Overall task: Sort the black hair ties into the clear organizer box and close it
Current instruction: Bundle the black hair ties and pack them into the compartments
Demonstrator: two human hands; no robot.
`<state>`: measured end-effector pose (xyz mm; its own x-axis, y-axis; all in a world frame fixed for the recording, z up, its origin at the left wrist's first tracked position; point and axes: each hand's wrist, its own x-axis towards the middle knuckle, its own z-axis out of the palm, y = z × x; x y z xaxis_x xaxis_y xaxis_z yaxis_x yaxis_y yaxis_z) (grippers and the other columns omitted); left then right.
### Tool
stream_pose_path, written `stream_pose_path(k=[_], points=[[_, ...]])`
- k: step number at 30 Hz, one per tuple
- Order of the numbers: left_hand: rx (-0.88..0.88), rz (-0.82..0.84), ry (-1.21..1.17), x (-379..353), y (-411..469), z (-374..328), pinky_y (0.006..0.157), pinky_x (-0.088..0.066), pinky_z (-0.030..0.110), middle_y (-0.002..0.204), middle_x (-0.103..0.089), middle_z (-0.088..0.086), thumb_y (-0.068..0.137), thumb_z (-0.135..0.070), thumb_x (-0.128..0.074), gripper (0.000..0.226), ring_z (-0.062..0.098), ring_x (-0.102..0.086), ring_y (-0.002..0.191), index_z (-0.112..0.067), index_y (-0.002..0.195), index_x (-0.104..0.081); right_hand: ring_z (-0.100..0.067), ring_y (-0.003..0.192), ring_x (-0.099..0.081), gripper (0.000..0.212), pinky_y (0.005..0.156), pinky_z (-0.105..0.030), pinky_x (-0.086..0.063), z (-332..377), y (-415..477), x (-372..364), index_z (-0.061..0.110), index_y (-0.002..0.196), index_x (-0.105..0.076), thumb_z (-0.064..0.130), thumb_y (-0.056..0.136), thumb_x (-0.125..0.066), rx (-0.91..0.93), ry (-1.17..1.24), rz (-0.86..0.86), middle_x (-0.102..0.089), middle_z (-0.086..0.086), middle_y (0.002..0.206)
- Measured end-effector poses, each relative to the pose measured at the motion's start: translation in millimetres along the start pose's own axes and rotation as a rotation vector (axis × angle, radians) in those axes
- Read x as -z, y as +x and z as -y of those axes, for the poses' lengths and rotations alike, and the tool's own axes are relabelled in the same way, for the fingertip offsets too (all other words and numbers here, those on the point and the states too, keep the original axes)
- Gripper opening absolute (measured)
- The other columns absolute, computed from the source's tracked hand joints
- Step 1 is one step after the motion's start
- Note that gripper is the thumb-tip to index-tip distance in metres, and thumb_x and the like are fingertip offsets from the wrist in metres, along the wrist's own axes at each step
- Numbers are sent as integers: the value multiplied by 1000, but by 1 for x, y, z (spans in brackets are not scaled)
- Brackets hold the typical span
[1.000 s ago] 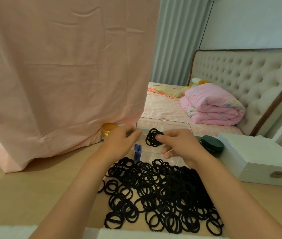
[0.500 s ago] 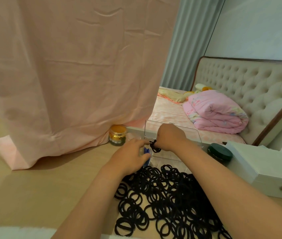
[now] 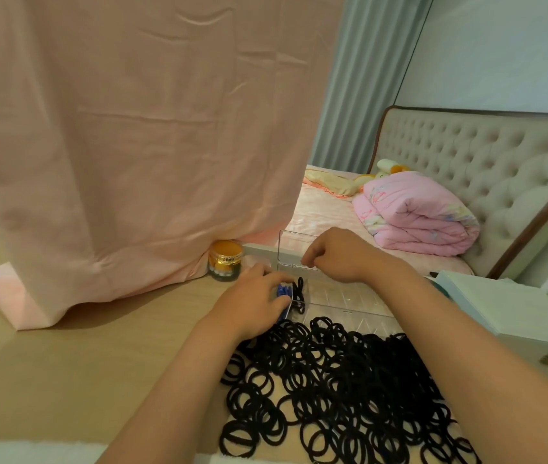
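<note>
Few ties [image 3: 299,292] in box [image 3: 349,296] left slot; pile [image 3: 349,390] lies bodyward of both hands, L nearer. L hand [image 3: 252,303] grips box end (blue bit [image 3: 281,291] there); R hand [image 3: 339,259] curled over box, hold unclear.

One box [image 3: 343,298], dozens of ties [image 3: 349,380]

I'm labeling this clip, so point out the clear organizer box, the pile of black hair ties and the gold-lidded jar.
clear organizer box [image 3: 346,296]: head view, bare ribbed floor.
pile of black hair ties [image 3: 349,380]: head view, heap's middle.
gold-lidded jar [image 3: 225,252]: head view, its lid.
</note>
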<state>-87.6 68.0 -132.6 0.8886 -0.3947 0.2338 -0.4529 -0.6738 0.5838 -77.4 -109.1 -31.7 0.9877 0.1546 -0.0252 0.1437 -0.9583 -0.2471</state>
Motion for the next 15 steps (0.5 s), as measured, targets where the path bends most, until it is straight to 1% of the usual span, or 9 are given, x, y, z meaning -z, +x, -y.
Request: stream_pose_path(k=[1,2,3,5,6,8,10,12,15], points=[[1,-2,1,1,0,0,107,-39,34,141,-41,-6,98,-39,-56,45,14,-35,136,-40,142,-47,-15,112,-66,38,92,-26,-50,1,-6,-6,20,113,-78,2,93,-51,17,-65,2,-73,0,123],[-2,-1,5,1,-1,-1,106,-39,34,142,-42,-5,97,-39,-56,46,14,-36,136,-40,142,-46,-18,117,-63,40,100,-31,-49,1,-10,-14,22,116,-77,5,92,-49,45,-112,18,-71,1,126],[-9,2,12,2,-1,-2,105,-39,34,141,-42,-4,96,-39,-57,45,15,-37,135,-40,141,-47,-20,117,-62,40,104,-36,-47,0,-13,-23,26,116,-77,10,92,-48,84,-162,41,-71,1,126],[-19,14,16,1,-2,-3,105,-40,35,138,-42,-4,95,-39,-58,43,15,-38,133,-41,138,-50,-22,110,-58,42,104,-43,-43,0,-15,-40,31,109,-78,19,88,-44,140,-294,93,-74,1,114],[-20,21,16,2,-3,-4,105,-41,35,137,-42,-4,95,-40,-59,42,15,-37,132,-41,136,-51,-22,107,-55,41,104,-44,-41,-2,-15,-45,31,106,-78,21,87,-43,152,-343,107,-74,1,109],[-21,29,30,3,-4,-5,106,-41,35,137,-41,-4,95,-41,-59,43,14,-36,133,-41,137,-51,-21,111,-54,41,107,-42,-36,-5,-18,-45,32,111,-77,20,91,-44,149,-309,82,-74,2,113],[-20,12,51,5,-4,-7,107,-40,35,137,-41,-4,94,-41,-60,46,13,-34,135,-38,138,-50,-19,118,-57,38,110,-43,-37,-8,-25,-37,31,117,-75,18,93,-47,133,-165,-40,-72,6,123],[-42,-51,76,9,-3,-11,103,-40,32,130,-45,-6,92,-41,-62,42,12,-35,131,-36,133,-54,-14,115,-60,34,107,-41,-43,-14,-35,-29,29,115,-76,18,94,-51,104,-20,-167,-70,10,123],[-104,-100,94,17,-4,-26,86,-46,29,106,-53,-15,90,-39,-64,22,10,-48,108,-37,112,-58,-2,92,-56,28,90,-29,-49,-19,-61,-25,35,111,-74,22,96,-55,52,46,-227,-67,17,114]])
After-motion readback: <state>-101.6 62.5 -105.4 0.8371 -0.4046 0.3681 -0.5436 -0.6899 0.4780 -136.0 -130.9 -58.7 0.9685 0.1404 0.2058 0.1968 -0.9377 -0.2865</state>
